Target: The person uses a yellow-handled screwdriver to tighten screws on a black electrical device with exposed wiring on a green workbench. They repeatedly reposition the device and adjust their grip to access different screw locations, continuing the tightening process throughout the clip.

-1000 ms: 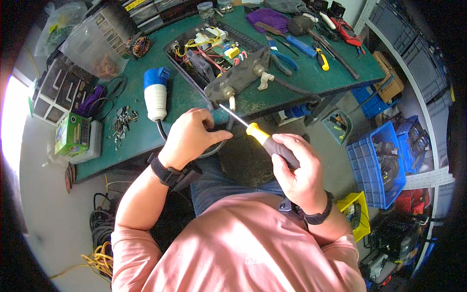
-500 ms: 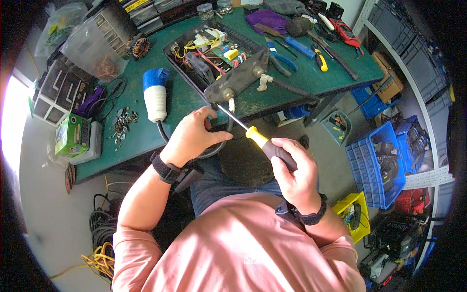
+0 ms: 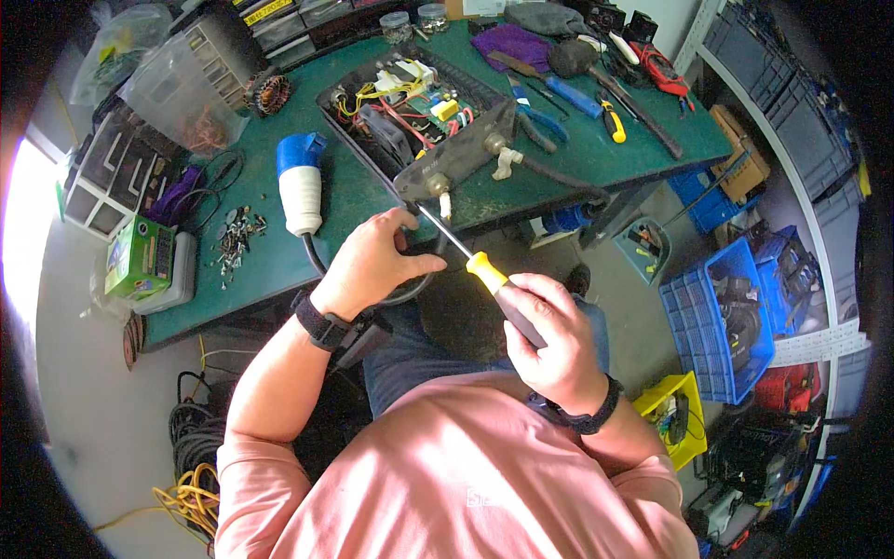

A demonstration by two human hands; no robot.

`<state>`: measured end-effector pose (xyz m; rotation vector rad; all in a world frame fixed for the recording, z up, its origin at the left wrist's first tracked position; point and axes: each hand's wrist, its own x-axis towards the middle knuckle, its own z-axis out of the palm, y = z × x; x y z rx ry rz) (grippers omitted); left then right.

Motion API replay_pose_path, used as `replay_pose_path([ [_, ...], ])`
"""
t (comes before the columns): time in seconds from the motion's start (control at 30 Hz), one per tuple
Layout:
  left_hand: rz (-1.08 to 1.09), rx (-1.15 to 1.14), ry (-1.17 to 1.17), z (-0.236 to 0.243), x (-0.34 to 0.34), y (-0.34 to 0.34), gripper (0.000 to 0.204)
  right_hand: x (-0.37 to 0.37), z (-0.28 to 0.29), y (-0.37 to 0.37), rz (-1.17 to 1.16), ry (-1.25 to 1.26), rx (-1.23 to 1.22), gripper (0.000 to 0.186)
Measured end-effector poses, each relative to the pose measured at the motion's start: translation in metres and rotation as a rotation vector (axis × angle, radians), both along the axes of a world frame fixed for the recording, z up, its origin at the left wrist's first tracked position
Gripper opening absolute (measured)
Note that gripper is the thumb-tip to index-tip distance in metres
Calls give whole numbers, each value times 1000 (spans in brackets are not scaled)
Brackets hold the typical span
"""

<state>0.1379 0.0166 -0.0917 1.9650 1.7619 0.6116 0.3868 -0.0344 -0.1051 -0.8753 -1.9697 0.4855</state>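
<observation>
My right hand (image 3: 557, 345) is wrapped round a screwdriver (image 3: 487, 270) with a yellow and black handle. The screwdriver's shaft slants up and left to the near lower corner of an opened metal case (image 3: 456, 160). Inside the case lie a circuit board (image 3: 445, 110) and yellow and red wires. Beside the tip, my left hand (image 3: 368, 261) has its bent fingers against the case corner and its thumb held apart. The outer fingers are partly hidden. Two cable fittings stick out of the case's near panel. A black cable runs below my left hand to a blue and white plug (image 3: 300, 191).
Loose screws (image 3: 240, 238) lie on the green table (image 3: 251, 279) at left, near a green box (image 3: 140, 256). Pliers (image 3: 613, 121), a blue-handled tool (image 3: 573, 96) and a purple cloth (image 3: 510, 47) lie at the back right. Blue crates (image 3: 712, 321) and a yellow bin (image 3: 675, 419) stand below right.
My right hand has shifted slightly left and its grip on the screwdriver handle has turned. The left hand stays almost in place. The whole view has moved a little.
</observation>
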Motion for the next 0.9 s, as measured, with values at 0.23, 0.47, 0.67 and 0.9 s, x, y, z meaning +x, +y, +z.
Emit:
replay_pose_path([
  [0.23,3,1,12,1,2,-1,57,-4,-7,-2,-6,22,-7,36],
  [0.47,2,9,12,0,2,-2,56,0,-10,-2,-18,42,43,40],
  [0.67,-25,1,6,-2,1,-1,55,0,-12,-1,-17,56,27,39],
  [0.9,-42,3,-11,-2,3,-1,58,0,-14,0,-8,65,34,39],
])
